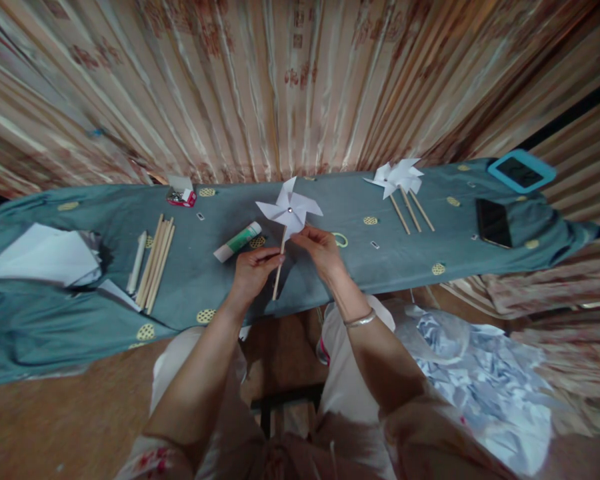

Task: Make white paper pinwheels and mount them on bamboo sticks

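A white paper pinwheel point(289, 208) with a pin at its centre stands upright on a thin wooden stick, held over the cloth-covered table. My left hand point(254, 270) grips the stick just below the blades. At the pinwheel's lower right blade, my right hand point(320, 248) pinches the paper edge between thumb and fingers. Left of the pinwheel lies a green and white glue stick point(238, 241). Several wooden sticks point(156, 263) rest side by side farther left, beside a white pen-like tube point(138, 261). Finished-looking pinwheels point(399, 180) on sticks lie together to the right.
A stack of white paper point(43, 257) sits at the table's left end. A small open red box point(181, 195) holds pins. On the right are a black phone point(494, 223) and a blue-framed tablet point(523, 171). Crumpled paper in a bag point(485, 380) lies below, and a curtain point(260, 87) hangs behind.
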A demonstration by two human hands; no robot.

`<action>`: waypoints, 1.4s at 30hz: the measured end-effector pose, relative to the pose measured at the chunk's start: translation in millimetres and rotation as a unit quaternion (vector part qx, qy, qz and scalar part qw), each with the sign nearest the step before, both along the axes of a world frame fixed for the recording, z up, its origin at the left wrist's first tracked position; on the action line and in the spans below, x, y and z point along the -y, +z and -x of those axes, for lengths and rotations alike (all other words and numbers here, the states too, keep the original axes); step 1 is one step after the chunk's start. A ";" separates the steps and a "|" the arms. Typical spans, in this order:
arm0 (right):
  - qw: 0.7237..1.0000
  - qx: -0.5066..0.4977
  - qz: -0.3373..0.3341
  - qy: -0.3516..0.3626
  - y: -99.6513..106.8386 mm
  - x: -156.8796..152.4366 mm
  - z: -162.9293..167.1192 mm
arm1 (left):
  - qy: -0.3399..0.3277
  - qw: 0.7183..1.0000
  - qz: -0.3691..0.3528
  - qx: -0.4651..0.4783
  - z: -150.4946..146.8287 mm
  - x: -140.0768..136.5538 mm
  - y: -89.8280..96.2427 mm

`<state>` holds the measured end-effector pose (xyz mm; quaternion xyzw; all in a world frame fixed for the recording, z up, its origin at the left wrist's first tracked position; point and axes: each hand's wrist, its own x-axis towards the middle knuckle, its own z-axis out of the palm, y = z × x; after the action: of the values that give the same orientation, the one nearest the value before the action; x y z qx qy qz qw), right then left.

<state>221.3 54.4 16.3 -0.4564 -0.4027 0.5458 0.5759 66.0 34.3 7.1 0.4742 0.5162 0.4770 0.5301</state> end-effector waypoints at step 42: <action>0.992 -0.030 -0.003 -0.124 -7.8 -20.1 -43.8 | -0.031 0.999 0.009 -0.018 -0.9 2.3 -3.7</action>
<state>265.1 74.6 8.5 -0.4849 -0.3267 0.4824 0.6522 66.9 32.0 3.4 0.4940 0.5150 0.4472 0.5392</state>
